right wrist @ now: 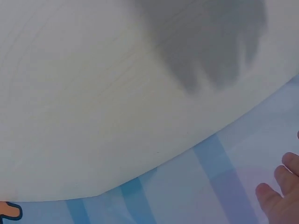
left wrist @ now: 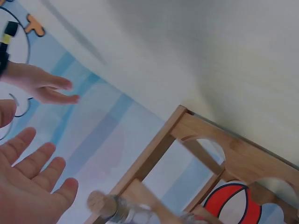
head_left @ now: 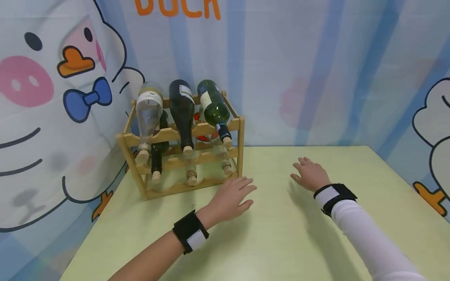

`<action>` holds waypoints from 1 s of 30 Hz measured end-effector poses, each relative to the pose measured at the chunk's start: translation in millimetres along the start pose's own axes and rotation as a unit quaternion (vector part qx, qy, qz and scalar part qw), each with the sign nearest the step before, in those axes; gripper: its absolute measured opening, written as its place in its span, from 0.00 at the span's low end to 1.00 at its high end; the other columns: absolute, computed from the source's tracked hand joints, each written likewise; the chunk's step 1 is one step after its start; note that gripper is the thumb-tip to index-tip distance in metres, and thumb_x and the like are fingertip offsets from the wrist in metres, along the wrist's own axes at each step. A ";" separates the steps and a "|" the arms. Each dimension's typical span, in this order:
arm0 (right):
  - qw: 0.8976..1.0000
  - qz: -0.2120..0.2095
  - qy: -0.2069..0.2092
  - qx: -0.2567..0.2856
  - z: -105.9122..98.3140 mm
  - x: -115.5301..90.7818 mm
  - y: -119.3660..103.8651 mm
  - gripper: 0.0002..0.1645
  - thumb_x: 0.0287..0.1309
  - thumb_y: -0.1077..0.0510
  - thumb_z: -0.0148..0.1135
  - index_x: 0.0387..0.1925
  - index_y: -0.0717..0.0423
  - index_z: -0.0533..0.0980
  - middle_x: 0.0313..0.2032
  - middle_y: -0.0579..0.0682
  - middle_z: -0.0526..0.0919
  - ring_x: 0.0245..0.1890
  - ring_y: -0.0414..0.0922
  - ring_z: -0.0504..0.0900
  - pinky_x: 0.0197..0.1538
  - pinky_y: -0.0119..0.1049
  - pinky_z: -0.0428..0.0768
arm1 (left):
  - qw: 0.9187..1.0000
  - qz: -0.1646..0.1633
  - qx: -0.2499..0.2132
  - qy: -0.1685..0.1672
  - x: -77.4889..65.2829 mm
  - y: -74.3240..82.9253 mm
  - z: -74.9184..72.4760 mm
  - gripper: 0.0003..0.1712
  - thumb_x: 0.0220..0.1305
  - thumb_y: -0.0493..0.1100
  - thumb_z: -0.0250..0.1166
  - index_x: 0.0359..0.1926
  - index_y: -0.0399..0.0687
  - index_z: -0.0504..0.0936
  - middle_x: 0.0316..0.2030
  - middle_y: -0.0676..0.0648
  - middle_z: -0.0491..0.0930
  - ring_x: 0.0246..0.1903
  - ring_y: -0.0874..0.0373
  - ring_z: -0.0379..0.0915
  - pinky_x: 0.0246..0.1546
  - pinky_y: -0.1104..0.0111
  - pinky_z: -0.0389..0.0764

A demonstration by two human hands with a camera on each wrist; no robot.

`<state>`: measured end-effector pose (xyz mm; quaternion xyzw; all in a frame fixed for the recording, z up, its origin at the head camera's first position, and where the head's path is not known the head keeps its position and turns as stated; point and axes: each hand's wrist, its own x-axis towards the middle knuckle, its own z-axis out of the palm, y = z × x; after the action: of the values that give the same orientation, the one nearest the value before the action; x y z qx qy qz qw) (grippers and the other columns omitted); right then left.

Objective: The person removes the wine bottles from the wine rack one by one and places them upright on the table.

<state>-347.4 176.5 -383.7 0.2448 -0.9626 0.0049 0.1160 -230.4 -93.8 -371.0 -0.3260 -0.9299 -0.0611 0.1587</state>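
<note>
Pale-blue striped fabric backdrop (head_left: 267,58) with printed white cartoon ducks, behind a smooth pale-yellow tabletop (head_left: 281,234). At far left, a light-brown slatted wooden rack (head_left: 165,135) with corked glass bottles in tiers. On top, left to right: a clear glass bottle (head_left: 147,113), a nearly black glass bottle (head_left: 181,105), a green glass bottle (head_left: 215,109); long axes far to near, necks downward, corks toward the near side. Nearer of the two to the rack: the bare left hand (head_left: 226,201), just beyond the near right corner, with bottles to the far left, fingers extended rightward, apart, without contact. Farther right, well apart from the rack: the right hand (head_left: 311,175), fingers loose, likewise unladen.
</note>
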 end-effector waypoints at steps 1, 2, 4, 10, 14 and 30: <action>1.000 -0.018 0.016 -0.003 1.7 0.5 -2.6 0.25 0.54 0.51 0.55 0.49 0.65 0.71 0.55 0.68 0.68 0.58 0.62 0.63 0.53 0.56 0.66 | 1.000 0.018 -0.005 0.017 -8.3 1.2 -4.2 0.20 0.61 0.50 0.53 0.53 0.50 0.72 0.57 0.48 0.69 0.59 0.55 0.62 0.58 0.62 0.63; 0.999 -0.038 0.035 -0.006 3.9 1.1 -5.3 0.24 0.53 0.52 0.57 0.48 0.65 0.72 0.54 0.68 0.69 0.57 0.62 0.65 0.53 0.55 0.67 | 0.999 0.035 -0.009 0.034 -16.3 2.1 -8.0 0.19 0.60 0.49 0.54 0.51 0.51 0.74 0.55 0.49 0.71 0.57 0.56 0.64 0.57 0.63 0.65; 0.994 -0.081 0.075 -0.009 7.5 2.4 -12.1 0.22 0.50 0.54 0.59 0.45 0.64 0.73 0.52 0.66 0.71 0.55 0.61 0.68 0.51 0.53 0.70 | 0.996 0.059 -0.023 0.071 -31.2 3.0 -16.0 0.15 0.59 0.47 0.56 0.47 0.52 0.77 0.50 0.52 0.76 0.53 0.59 0.69 0.54 0.66 0.68; 0.964 -0.202 0.172 0.006 7.7 7.6 -43.2 0.25 0.43 0.58 0.65 0.46 0.62 0.72 0.50 0.64 0.73 0.51 0.59 0.72 0.48 0.49 0.73 | 0.979 0.095 -0.033 0.178 -64.1 -0.8 -49.3 0.07 0.54 0.41 0.60 0.35 0.52 0.82 0.34 0.56 0.81 0.38 0.64 0.75 0.44 0.70 0.73; 0.948 -0.250 0.198 0.020 5.0 13.7 -65.2 0.35 0.41 0.58 0.66 0.54 0.61 0.67 0.55 0.63 0.70 0.54 0.57 0.71 0.49 0.47 0.73 | 0.963 0.109 -0.006 0.247 -76.9 -7.5 -75.9 0.08 0.58 0.40 0.56 0.32 0.50 0.82 0.30 0.55 0.82 0.34 0.63 0.76 0.39 0.70 0.74; 0.921 -0.264 0.263 0.116 11.3 44.1 -124.8 0.41 0.40 0.58 0.67 0.57 0.66 0.62 0.56 0.63 0.68 0.57 0.56 0.67 0.53 0.49 0.70 | 0.846 -0.070 0.090 0.521 -97.1 -123.5 -149.3 0.13 0.57 0.39 0.51 0.30 0.35 0.80 0.25 0.40 0.80 0.27 0.46 0.73 0.30 0.59 0.73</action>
<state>-328.6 45.2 -390.6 0.4913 -0.7906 0.1497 0.3334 -198.1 -279.6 -264.1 -0.1642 -0.7322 -0.1489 0.6441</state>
